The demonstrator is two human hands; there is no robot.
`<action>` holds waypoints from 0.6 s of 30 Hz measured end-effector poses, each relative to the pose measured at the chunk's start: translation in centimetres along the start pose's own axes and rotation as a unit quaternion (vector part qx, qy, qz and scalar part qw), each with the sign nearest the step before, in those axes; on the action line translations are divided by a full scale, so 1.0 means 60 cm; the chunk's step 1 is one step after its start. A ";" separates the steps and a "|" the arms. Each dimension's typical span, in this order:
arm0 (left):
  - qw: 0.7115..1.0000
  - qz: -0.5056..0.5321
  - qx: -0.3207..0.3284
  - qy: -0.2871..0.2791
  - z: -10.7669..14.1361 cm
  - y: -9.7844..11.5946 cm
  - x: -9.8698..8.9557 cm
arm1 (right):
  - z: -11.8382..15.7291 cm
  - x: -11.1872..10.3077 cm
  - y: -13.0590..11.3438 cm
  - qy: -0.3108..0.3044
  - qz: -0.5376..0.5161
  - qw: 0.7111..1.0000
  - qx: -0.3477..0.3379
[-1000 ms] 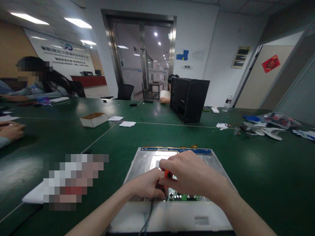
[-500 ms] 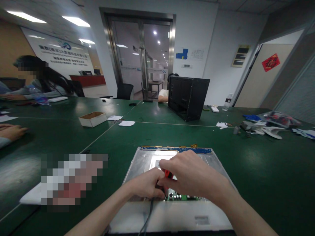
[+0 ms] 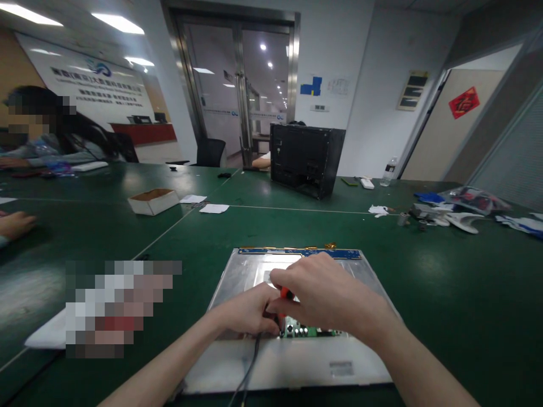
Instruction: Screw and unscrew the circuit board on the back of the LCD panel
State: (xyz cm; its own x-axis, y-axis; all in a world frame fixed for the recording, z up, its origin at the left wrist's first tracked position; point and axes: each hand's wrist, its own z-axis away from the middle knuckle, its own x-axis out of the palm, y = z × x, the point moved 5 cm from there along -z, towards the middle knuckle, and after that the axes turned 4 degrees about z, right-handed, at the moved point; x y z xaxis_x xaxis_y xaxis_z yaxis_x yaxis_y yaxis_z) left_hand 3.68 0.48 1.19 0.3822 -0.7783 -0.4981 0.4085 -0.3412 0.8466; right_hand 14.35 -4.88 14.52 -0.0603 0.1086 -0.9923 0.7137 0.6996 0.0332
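Right hand [image 3: 328,294] was closed, fingers and thumb gripping a red tool [image 3: 285,293] over the middle of a flat metal panel [image 3: 241,265]. Left hand [image 3: 252,310] lay just beside it at 8 o'clock, fingers curled in around the tool's lower part; could not tell what the fingertips pinched, as they were hidden.

Panel lay flat on the green table [image 3: 458,316], directly before the wearer. A blue strip [image 3: 343,254] ran along its 12 o'clock edge. A green circuit board [image 3: 311,332] showed at 6 o'clock of the hands, partly covered by them, with a white band [image 3: 297,364] nearer the wearer. Dark cable [image 3: 250,367] ran from below the left hand toward 7 o'clock.

Surroundings, clock centred on panel: black computer case [image 3: 305,161] upright at 12, well apart; plastic bottle [image 3: 388,172] at 1; pile of loose parts [image 3: 441,216] at 2; pixelated item [image 3: 121,311] at 9; another person's hand [image 3: 17,225] at 10, resting on the table; open box [image 3: 155,203] between 10 and 11.
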 end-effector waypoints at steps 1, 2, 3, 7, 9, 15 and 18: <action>1.000 0.000 0.001 -0.001 0.000 -0.001 0.000 | 0.001 -0.001 0.000 0.000 -0.002 1.000 -0.005; 1.000 -0.005 -0.001 -0.001 0.000 -0.002 0.001 | 0.003 -0.003 -0.001 0.002 -0.005 1.000 -0.012; 1.000 -0.011 -0.004 -0.001 0.000 -0.004 0.001 | 0.004 -0.004 -0.002 0.004 -0.009 1.000 -0.020; 0.999 -0.031 -0.010 0.003 0.000 -0.005 0.000 | 0.005 -0.007 -0.006 0.011 -0.022 0.999 -0.034; 0.999 -0.034 -0.004 0.004 0.000 -0.001 -0.001 | 0.002 -0.006 -0.005 0.010 -0.014 1.000 -0.023; 1.000 -0.013 0.000 0.007 -0.001 0.006 -0.002 | 0.003 -0.003 -0.001 0.009 -0.004 1.000 -0.010; 1.000 -0.010 -0.015 -0.001 0.000 0.005 -0.001 | 0.006 -0.006 -0.003 0.021 -0.017 0.999 -0.034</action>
State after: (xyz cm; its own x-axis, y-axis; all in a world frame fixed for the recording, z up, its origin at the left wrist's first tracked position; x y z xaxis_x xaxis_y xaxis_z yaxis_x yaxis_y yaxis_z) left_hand 3.76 0.42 1.50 0.3726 -0.7725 -0.5143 0.4401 -0.3408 0.8308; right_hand 14.49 -5.33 14.84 -0.1127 0.1127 -0.9872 0.6623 0.7492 0.0099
